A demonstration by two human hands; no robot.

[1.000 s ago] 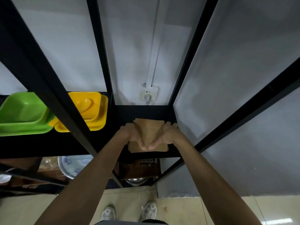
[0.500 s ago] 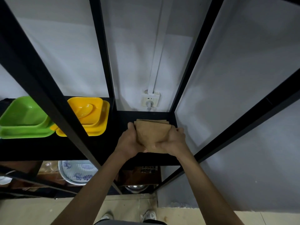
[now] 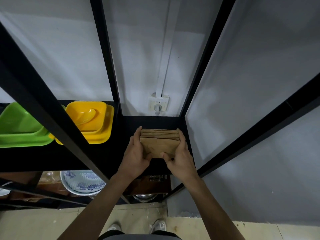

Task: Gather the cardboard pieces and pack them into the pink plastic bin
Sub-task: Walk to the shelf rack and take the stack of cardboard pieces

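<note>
A stack of several brown cardboard pieces [image 3: 160, 144] is held upright on edge over the black shelf [image 3: 152, 122], its top edges fanned slightly. My left hand [image 3: 136, 154] clasps the stack's left side and my right hand [image 3: 181, 157] clasps its right side, thumbs pressed on the front face. No pink plastic bin is in view.
Yellow plastic dishes [image 3: 91, 122] and green ones [image 3: 19, 129] sit on the shelf to the left. Black frame posts [image 3: 52, 108] cross the view. A wall socket [image 3: 159, 104] is behind the shelf. A patterned bowl [image 3: 83, 182] lies on the lower level.
The stack has gone from lying flat under my hands to standing squared on edge. Both hands moved from its front corner to its two sides.
</note>
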